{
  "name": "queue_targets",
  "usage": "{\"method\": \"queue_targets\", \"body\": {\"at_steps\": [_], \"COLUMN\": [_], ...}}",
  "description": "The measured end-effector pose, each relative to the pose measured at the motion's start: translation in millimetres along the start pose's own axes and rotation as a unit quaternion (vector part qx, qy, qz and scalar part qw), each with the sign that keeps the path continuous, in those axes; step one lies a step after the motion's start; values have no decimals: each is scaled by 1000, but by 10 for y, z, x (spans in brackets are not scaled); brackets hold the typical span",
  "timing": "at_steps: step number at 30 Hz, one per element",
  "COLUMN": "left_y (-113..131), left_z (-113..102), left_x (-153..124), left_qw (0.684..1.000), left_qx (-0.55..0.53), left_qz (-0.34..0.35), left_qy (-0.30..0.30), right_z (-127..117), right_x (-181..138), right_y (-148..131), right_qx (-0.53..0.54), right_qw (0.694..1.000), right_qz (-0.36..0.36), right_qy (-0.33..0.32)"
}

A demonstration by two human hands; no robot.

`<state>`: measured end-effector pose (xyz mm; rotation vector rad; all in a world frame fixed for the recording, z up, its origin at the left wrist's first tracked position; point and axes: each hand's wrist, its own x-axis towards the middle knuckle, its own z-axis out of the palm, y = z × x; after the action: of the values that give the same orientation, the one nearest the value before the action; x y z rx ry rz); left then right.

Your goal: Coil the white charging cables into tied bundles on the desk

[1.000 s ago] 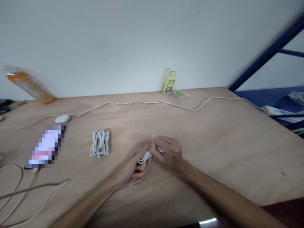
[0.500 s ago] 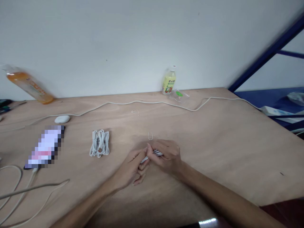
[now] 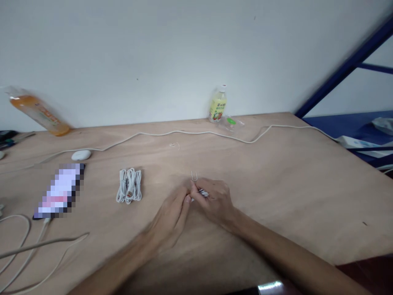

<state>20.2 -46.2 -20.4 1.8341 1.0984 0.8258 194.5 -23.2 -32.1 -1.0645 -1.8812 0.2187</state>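
Both hands meet over the middle of the table, closed around a small bundle of white cable (image 3: 202, 192) that is mostly hidden by the fingers. My right hand (image 3: 215, 200) wraps it from the right, thumb on top. From the left, my left hand (image 3: 173, 209) presses against the same bundle, its thumb near the cable's lower end and its other fingers largely out of sight. Just beyond the fingertips lies a thin white U-shaped tie (image 3: 194, 176). Several coiled white cables (image 3: 129, 185) lie side by side to the left, one showing a USB plug.
A phone (image 3: 59, 190) with a charging cable and a white earbud case (image 3: 81, 155) lie at left. One long white cord (image 3: 196, 132) crosses the table's back. An orange bottle (image 3: 39, 114) leans on the wall; a yellow drink bottle (image 3: 218, 105) stands beside a clear wrapper (image 3: 231, 123).
My left hand has turned over, so its back now faces up and its lower fingers are tucked from sight. Less of the white cable shows. My right hand stays nearly in place.
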Motion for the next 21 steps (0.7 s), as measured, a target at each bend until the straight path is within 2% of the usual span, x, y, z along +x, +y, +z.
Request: {"method": "queue_targets", "body": {"at_steps": [6, 8, 11, 15, 18, 21], "left_y": [-127, -136, -105, -25, -1, -22], "left_z": [-53, -57, -43, -29, -34, -30], "left_x": [28, 38, 33, 19, 3, -16], "left_qw": [995, 996, 999, 998, 996, 990], "left_qx": [88, 74, 21, -31, -45, -89], "left_qz": [19, 12, 2, -1, -18, -87], "left_qy": [-40, -47, -47, -58, -76, -72], "right_z": [-25, -24, -35, -88, -123, -145], "right_x": [19, 6, -2, 35, 67, 85], "right_y": [-83, -79, -47, -2, 33, 62], "right_qx": [64, 41, -30, -115, -142, -140], "right_qw": [994, 996, 999, 980, 968, 965], "right_qz": [88, 80, -12, -142, -190, -210], "right_qy": [-23, -17, 30, 82, 79, 66]}}
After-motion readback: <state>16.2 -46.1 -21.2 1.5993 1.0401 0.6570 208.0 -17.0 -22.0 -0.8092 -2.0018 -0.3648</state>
